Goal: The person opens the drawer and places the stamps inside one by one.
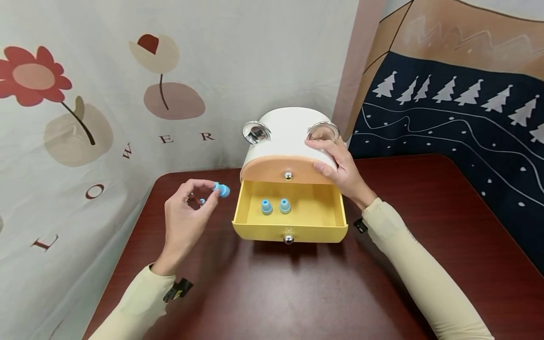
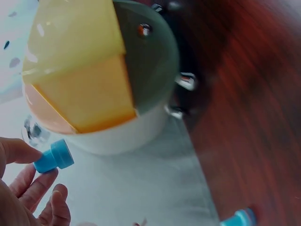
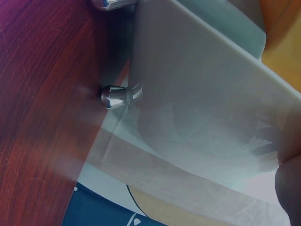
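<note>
My left hand (image 1: 183,217) pinches a small blue plastic piece (image 1: 223,190), a stepped cylinder with one wider end, between thumb and fingertips, left of the drawer. The left wrist view shows the same blue piece (image 2: 55,156) with its wide end outward. Pulled out from a rounded white mini cabinet (image 1: 293,125) is a yellow drawer (image 1: 314,232). Two similar blue pieces, a left one (image 1: 266,207) and a right one (image 1: 284,206), stand inside it. My right hand (image 1: 342,167) grips the cabinet's upper right side, thumb on the orange upper drawer front (image 1: 265,171).
Another blue piece (image 2: 241,218) is on the dark red table (image 1: 297,293), partly behind my left hand in the head view. The cabinet has silver knobs, silver feet (image 3: 114,96) and two silver-rimmed round ears. Printed cloth (image 1: 238,71) hangs behind the table.
</note>
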`<state>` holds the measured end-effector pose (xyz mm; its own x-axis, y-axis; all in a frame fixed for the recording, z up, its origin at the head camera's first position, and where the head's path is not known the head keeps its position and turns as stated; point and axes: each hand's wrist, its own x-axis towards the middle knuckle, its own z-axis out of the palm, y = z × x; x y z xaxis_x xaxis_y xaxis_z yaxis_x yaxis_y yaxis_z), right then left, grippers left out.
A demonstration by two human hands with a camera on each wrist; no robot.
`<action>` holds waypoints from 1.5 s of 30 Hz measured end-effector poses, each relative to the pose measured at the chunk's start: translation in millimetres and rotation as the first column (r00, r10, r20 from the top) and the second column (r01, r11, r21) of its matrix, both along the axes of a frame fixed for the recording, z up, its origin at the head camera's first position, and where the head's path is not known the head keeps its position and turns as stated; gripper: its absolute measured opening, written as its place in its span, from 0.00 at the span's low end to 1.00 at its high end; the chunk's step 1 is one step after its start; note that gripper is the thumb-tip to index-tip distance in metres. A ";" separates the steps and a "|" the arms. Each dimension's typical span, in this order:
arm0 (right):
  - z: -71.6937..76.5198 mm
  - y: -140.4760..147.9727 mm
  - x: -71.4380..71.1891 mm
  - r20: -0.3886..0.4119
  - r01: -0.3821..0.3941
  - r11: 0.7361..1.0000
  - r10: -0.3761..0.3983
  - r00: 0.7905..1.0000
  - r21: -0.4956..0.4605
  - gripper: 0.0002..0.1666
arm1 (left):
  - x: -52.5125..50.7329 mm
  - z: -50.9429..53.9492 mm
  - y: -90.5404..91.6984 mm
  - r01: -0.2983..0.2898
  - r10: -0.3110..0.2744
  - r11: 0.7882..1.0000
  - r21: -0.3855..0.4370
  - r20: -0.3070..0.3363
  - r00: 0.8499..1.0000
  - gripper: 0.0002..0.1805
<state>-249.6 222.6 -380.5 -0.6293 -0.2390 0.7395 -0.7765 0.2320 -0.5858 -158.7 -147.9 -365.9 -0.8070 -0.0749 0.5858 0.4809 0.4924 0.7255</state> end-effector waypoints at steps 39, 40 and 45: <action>-1.1 -1.6 2.8 0.024 -0.006 1.000 0.006 1.000 -0.007 0.28 | -21.6 27.3 122.6 0.528 -0.461 0.783 -0.328 0.263 0.847 0.05; -0.9 -1.8 2.8 0.027 -0.009 1.000 0.009 1.000 -0.007 0.28 | -22.3 27.6 124.3 0.529 -0.454 0.776 -0.342 0.279 0.846 0.05; -0.8 -1.6 2.8 0.039 -0.016 1.000 0.017 0.999 -0.017 0.28 | -25.6 27.9 131.7 0.515 -0.406 0.735 -0.441 0.323 0.855 0.05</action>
<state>-246.7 221.0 -381.3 -0.6539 -0.2372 0.7184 -0.7565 0.2091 -0.6196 -184.3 -16.1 -338.0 -0.7631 0.5904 0.2629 0.6222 0.5610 0.5460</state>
